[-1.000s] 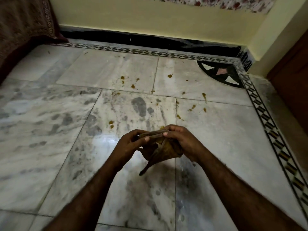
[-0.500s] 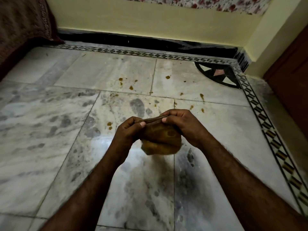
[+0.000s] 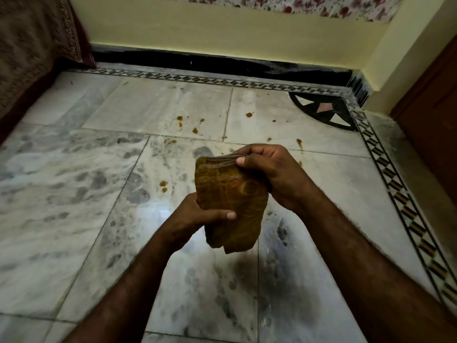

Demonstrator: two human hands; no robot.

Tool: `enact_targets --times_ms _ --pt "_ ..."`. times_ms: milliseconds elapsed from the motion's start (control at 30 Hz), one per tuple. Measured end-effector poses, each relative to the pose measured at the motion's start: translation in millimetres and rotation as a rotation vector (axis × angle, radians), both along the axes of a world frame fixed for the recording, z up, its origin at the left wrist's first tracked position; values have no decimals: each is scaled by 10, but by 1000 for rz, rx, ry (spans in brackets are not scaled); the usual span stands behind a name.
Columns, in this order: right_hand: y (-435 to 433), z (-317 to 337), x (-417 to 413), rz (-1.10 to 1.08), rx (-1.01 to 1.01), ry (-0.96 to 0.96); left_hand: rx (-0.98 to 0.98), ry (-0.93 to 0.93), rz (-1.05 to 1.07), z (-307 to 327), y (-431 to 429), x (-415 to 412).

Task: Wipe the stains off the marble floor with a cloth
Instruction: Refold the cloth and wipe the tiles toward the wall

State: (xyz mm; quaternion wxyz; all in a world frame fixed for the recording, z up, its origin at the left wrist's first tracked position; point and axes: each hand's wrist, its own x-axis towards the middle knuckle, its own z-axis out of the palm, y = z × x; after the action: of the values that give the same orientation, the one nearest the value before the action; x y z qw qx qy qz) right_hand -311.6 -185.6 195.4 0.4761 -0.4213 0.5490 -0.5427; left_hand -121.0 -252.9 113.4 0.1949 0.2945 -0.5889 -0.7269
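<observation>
Cloth [image 3: 231, 201] folded, gripped by left hand [image 3: 197, 216] and right hand [image 3: 274, 174] above stains [image 3: 163, 185].

Pale yellow wall [image 3: 235, 33] along far edge, black skirting [image 3: 210, 64] at its base. Floral fabric strip [image 3: 272, 3] at top. Patterned brown bedspread [image 3: 32, 53] hangs at far-left corner. Dark wooden door [image 3: 435, 115] at right edge.

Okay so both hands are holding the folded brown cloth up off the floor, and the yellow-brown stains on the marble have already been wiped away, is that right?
Not quite. In the head view both hands, left hand and right hand, do hold the folded brown cloth above the marble floor, but the yellow-brown stains are still there, scattered beyond the hands.
</observation>
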Motion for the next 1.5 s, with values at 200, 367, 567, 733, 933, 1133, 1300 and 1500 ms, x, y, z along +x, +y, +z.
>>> enact_targets --times_ms 200,367,567,733,933,1133,1300,1500 --pt "-111 45 17 -209 5 -73 57 -5 -5 52 127 -30" --pt "-35 -160 -77 -111 166 -246 175 61 51 75 112 -36" --pt "285 -552 -80 46 294 -244 273 88 66 73 52 28" --pt "329 -628 -68 -25 265 -85 347 -31 175 97 21 -6" --pt "330 -678 -78 -74 202 4 226 -147 383 24 10 -20" --pt "320 -755 -67 -102 197 138 -22 -115 199 6 -46 40" --pt "300 -762 -54 -155 181 241 -235 -232 153 -85 -81 46" --pt "304 -777 -28 -228 179 470 -521 -429 151 -74 -44 29"
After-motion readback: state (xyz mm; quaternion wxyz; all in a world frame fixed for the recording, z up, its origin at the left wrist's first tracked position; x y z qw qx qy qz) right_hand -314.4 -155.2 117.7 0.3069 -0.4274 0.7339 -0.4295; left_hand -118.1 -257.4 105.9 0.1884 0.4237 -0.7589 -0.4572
